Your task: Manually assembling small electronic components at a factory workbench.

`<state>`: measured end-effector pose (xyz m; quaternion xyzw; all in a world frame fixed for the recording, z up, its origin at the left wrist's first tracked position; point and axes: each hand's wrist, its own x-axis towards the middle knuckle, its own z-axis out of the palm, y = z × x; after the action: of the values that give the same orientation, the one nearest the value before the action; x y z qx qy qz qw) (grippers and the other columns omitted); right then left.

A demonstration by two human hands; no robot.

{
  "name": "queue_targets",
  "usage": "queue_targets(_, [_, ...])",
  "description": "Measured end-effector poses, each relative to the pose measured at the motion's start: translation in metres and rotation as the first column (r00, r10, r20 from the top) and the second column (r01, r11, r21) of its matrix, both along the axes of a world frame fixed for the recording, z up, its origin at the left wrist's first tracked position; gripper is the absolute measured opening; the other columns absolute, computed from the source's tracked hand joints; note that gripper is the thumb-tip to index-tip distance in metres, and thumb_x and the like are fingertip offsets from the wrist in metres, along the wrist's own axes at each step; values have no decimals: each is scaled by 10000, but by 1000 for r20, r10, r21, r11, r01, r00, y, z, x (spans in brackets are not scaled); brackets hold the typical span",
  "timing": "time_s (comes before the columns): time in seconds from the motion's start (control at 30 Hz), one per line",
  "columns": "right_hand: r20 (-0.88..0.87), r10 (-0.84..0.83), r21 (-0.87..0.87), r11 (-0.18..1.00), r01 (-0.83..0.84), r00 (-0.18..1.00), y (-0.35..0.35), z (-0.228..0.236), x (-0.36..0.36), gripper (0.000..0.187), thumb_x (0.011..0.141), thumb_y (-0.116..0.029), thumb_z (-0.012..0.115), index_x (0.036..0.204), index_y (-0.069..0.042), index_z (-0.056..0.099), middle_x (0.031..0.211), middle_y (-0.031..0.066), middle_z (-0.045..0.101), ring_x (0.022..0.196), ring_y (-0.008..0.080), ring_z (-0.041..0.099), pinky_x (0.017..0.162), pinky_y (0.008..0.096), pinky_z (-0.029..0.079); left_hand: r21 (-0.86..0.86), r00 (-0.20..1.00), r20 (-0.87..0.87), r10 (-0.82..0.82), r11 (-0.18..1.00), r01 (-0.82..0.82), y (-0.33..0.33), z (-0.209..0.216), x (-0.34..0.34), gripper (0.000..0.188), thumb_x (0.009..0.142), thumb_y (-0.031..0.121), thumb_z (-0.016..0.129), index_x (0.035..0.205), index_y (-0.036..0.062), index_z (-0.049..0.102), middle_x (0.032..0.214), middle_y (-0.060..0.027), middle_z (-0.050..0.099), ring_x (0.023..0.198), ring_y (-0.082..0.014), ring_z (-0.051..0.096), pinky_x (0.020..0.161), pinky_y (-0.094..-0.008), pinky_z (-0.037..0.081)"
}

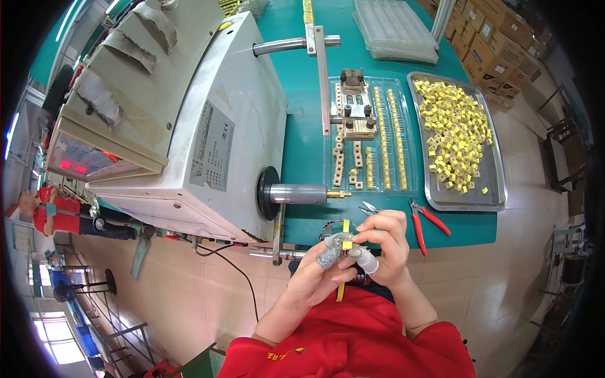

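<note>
We have both hands together just above our red shirt, at about six o'clock from the green-topped workbench (296,151). Our left hand (315,277), its fingertips wrapped in grey mesh finger guards (329,255), pinches a small yellow-and-grey component (346,242) from the left. Our right hand (386,242), with a white cot on one finger, closes on the same piece from the right. A narrow strip of yellow tape (341,291) runs through the grip, one end standing above the fingers and the other hanging toward the shirt.

At twelve o'clock from our hands the steel spindle with a brass tip (309,193) juts out of the big white machine housing (208,126). Small silver snips (369,207) and red-handled cutters (422,223) lie on the bench edge near one and two o'clock. Beyond them sit a clear plastic tray of tan and yellow parts in rows (378,138) and a steel tray heaped with loose yellow parts (457,132).

We judge the risks to be these. The tape may crease or stick to the mesh guards, since the dangling end is unsupported. The component is tiny and held only at the fingertips off the bench edge, so a slackened pinch could drop it to the floor.
</note>
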<state>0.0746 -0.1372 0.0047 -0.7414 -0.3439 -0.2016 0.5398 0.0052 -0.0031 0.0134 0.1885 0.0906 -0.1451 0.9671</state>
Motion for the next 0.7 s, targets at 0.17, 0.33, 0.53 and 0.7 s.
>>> queue_targets(0.17, [-151,28,89,996,-15,988,5,0,-8,134,703,-102,662,773,-48,562,859,69,522,834,219,462,737,309,389,56,999,33,-35,998,33,1,-5,3,256,895,163,479,1112,31,452,899,4,453,687,-62,372,525,-182,308])
queue_targets(0.33, [-343,112,183,982,-51,933,6,-8,-16,83,769,-83,607,802,-41,544,920,78,479,890,185,444,793,293,372,48,999,49,-14,999,11,1,-7,4,262,883,122,495,1128,50,439,934,5,459,684,-68,374,529,-189,307])
queue_targets(0.53, [-582,422,469,872,-137,695,8,-4,-24,241,715,-38,653,925,-45,535,1030,88,428,981,190,415,886,296,334,59,996,90,2,998,-8,3,-6,3,316,880,125,496,1169,57,388,939,-2,436,716,-73,390,538,-189,323])
queue_targets(0.7, [-568,532,578,801,-156,628,12,-9,-29,353,664,88,647,964,-59,533,1051,84,374,1016,174,407,906,264,348,108,993,119,-3,994,-10,3,-10,1,321,855,72,476,1156,67,366,918,-12,415,730,-71,396,556,-188,337])
